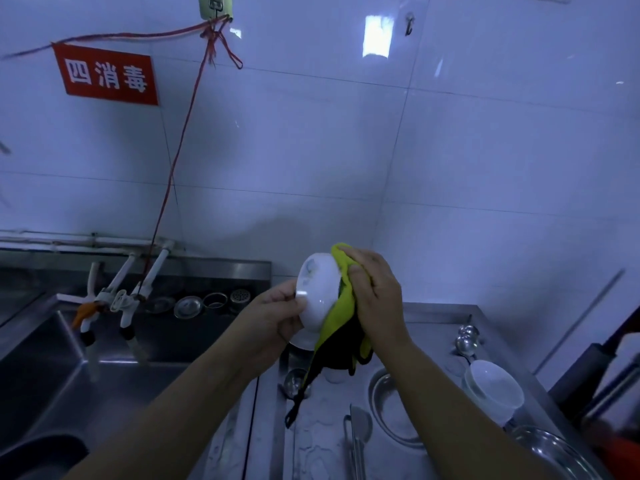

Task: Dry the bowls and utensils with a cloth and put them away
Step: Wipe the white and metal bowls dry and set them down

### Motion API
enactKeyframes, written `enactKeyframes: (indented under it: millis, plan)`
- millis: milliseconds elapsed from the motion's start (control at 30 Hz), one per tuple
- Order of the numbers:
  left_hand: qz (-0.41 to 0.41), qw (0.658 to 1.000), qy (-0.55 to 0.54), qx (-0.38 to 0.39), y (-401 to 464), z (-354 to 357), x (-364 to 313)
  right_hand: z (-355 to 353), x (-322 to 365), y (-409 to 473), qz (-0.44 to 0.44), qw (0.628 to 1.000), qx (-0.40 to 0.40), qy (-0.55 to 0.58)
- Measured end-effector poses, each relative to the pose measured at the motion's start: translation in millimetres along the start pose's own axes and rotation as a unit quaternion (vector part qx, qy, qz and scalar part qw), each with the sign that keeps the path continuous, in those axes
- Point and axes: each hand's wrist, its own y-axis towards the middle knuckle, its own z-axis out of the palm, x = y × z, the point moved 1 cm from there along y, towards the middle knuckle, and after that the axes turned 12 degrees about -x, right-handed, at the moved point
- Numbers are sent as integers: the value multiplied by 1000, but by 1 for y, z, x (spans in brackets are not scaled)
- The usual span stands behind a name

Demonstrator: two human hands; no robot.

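- A steel bench (433,315) with a sink (69,368) on its left carries stacked white bowls (495,386) and spoons (465,341).
- Above it, the left hand (273,320) grips a tilted white bowl (320,289) by its rim.
- The right hand (375,289), fingers curled, presses a yellow-green cloth (341,306) against the bowl.

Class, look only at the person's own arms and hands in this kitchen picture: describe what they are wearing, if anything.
Both forearms are bare as far as the picture shows; no sleeve edge is in view. The left hand and right hand wear no gloves, and no ring, watch or bracelet can be seen on the sides facing the camera. No markings show in the dim, bluish light.
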Motion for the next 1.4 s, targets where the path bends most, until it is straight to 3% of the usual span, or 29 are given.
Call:
enactKeyframes:
  millis: [167,233,467,567,667,867,1000,1133,1333,1400]
  plan:
    - [-5,997,-71,-26,3,-9,-1,-8,3,-5,7,998,-50,-37]
    - [-13,996,-82,-33,3,-8,1,-7,10,-2,-46,996,-59,-52]
    - [12,995,-90,-35,6,-11,-11,-6,15,-21,-244,966,29,-80]
    - [8,997,-71,-28,1,-11,-21,-20,5,-19,-291,949,53,-109]
    - [-1,998,-57,-35,0,-8,-20,-20,1,-9,-300,942,30,-149]
    - [-8,998,-48,-45,-1,1,-15,-5,26,10,-228,965,-20,-132]
    - [-16,999,-24,-44,-6,11,-11,10,40,7,-186,977,10,-107]
    - [-25,994,-67,-83,-5,15,-17,16,41,-9,-262,956,37,-129]
    - [-41,968,-203,-141,-4,20,-27,9,17,-43,-405,898,8,-170]
    - [-51,960,-232,-150,-4,22,-30,6,10,-42,-396,901,-16,-180]
